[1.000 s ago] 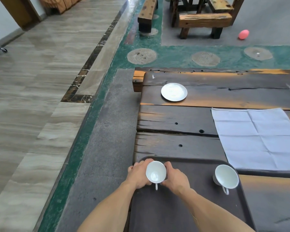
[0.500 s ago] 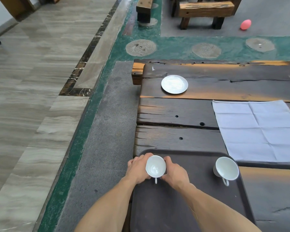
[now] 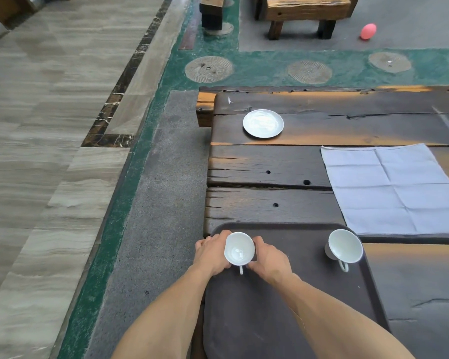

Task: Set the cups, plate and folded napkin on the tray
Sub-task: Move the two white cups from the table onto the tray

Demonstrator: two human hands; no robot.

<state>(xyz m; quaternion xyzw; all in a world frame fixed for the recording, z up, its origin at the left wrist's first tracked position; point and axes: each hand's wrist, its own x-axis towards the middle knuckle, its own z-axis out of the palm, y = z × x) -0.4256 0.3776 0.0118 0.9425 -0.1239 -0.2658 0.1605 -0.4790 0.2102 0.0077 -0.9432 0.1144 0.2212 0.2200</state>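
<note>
White cup (image 3: 239, 252) between both hands (image 3: 240, 256) on the dark tray (image 3: 290, 307)

White cups (image 3: 239, 252), white plate (image 3: 263, 123), pale grey napkin (image 3: 392, 187), dark brown tray (image 3: 290, 301).

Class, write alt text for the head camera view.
Both hands, left and right, hold a white cup on a dark tray beside a second cup. A plate and unfolded napkin lie on the wooden table.
</note>
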